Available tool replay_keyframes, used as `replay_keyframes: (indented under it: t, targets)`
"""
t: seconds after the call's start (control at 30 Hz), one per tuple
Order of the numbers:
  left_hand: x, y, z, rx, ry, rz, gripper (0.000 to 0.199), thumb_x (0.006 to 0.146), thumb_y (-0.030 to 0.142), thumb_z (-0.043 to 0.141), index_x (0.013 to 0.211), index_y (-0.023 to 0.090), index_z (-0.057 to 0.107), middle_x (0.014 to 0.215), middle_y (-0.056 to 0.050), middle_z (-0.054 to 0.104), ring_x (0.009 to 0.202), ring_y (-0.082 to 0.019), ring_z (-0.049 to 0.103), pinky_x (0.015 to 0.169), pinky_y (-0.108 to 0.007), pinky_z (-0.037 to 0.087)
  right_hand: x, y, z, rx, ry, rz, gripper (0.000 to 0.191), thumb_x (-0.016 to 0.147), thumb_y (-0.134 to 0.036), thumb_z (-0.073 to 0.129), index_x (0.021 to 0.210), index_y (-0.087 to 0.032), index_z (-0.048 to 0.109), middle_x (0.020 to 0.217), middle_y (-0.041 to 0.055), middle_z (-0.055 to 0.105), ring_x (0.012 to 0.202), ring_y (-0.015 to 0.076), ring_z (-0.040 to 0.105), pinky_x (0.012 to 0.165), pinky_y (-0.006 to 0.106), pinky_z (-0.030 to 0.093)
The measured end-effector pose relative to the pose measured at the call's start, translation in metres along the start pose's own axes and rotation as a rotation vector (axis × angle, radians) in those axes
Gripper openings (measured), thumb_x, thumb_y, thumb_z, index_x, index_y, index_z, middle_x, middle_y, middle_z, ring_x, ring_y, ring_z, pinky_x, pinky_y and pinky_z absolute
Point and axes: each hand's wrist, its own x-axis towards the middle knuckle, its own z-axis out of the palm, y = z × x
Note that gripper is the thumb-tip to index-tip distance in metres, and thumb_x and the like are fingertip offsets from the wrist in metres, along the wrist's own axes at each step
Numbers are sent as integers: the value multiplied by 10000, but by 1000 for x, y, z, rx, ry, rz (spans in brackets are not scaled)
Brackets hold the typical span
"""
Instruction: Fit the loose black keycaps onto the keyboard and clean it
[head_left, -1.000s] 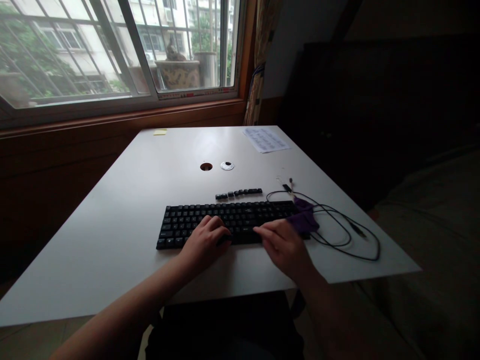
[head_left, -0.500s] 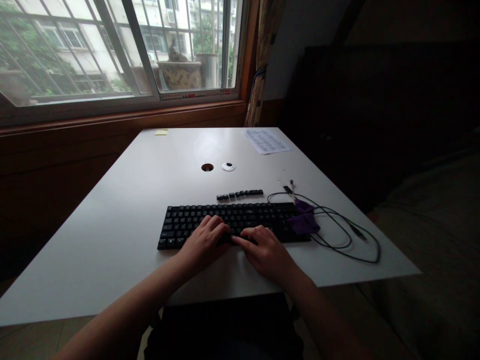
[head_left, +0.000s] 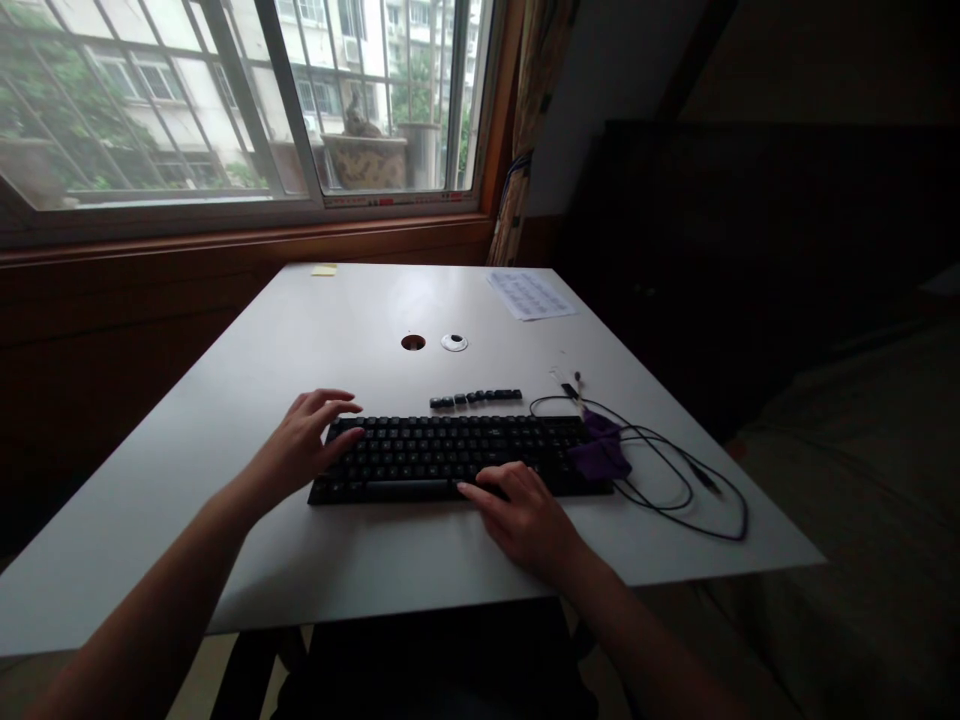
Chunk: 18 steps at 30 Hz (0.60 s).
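A black keyboard (head_left: pixel 420 445) lies on the white table (head_left: pixel 337 570). Over its left end is my left hand (head_left: pixel 307 440), thumb and fingers apart with nothing between them. My right hand (head_left: pixel 521 510) rests at the keyboard's front edge, right of the space bar (head_left: pixel 405 490), fingers spread and holding nothing. Behind the keyboard lies a row of loose black keycaps (head_left: pixel 476 399). A purple cloth (head_left: pixel 602 450) covers part of the keyboard's right end.
A black cable (head_left: pixel 739 500) loops over the table's right side. Small items (head_left: pixel 571 390) lie by the cloth. Farther back are a round hole (head_left: pixel 413 342), a white disc (head_left: pixel 454 343), printed paper (head_left: pixel 529 295) and a yellow note (head_left: pixel 324 271).
My left hand has moved left from the middle of the keyboard to its left end, uncovering the space bar. My right hand has stayed nearly in place. The view has shifted slightly.
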Motion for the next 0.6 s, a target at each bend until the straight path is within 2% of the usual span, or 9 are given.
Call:
replay_keyframes:
  t: [0.07, 0.17, 0.27, 0.33, 0.43, 0.6]
  targets:
    - [-6, -20, -3, -50, 0, -59, 353, 985, 519, 587, 1208, 260, 677, 1336, -101, 609, 1233, -324, 564, 1047, -536, 488, 1, -2, 0, -13, 11, 10, 489, 925, -137, 603, 1396, -269, 614, 1253, 93, 636, 1111, 256, 538, 959, 441, 508]
    - [-15, -40, 1, -236, -39, -164, 403, 989, 534, 566, 1278, 263, 636, 1381, -99, 590, 1271, -299, 572, 1048, -485, 519, 1, -3, -3, 1, 8, 11, 443, 928, -177, 629, 1357, -290, 640, 1307, 77, 620, 1213, 286, 496, 1021, 482, 496]
    - [-21, -49, 8, -386, -74, -280, 474, 973, 555, 572, 1327, 240, 598, 1358, -110, 613, 1187, -279, 641, 1012, -456, 550, 0, -3, -8, 81, -7, -38, 404, 928, -159, 613, 1298, -313, 672, 1338, 59, 596, 1297, 290, 452, 1102, 523, 458]
    - [-22, -52, 12, -431, -102, -323, 513, 955, 564, 596, 1341, 225, 588, 1341, -116, 634, 1148, -281, 663, 997, -463, 555, 0, -3, -10, 93, -15, -47, 453, 932, -143, 589, 1351, -309, 636, 1386, 61, 571, 1345, 292, 420, 1156, 559, 413]
    - [-20, -56, 12, -465, -124, -318, 507, 950, 557, 608, 1329, 220, 598, 1298, -112, 668, 1134, -283, 669, 974, -453, 560, 0, -3, -11, 53, -35, -28, 499, 943, -170, 585, 1430, -281, 570, 1470, 65, 527, 1402, 307, 374, 1192, 604, 367]
    - [-17, -56, 7, -350, -142, -247, 415, 973, 547, 579, 1220, 234, 696, 1214, -92, 684, 1067, -269, 679, 938, -408, 547, 0, -3, -9, 40, -64, -26, 457, 948, -211, 602, 1393, -314, 603, 1520, 33, 493, 1446, 313, 336, 1213, 622, 339]
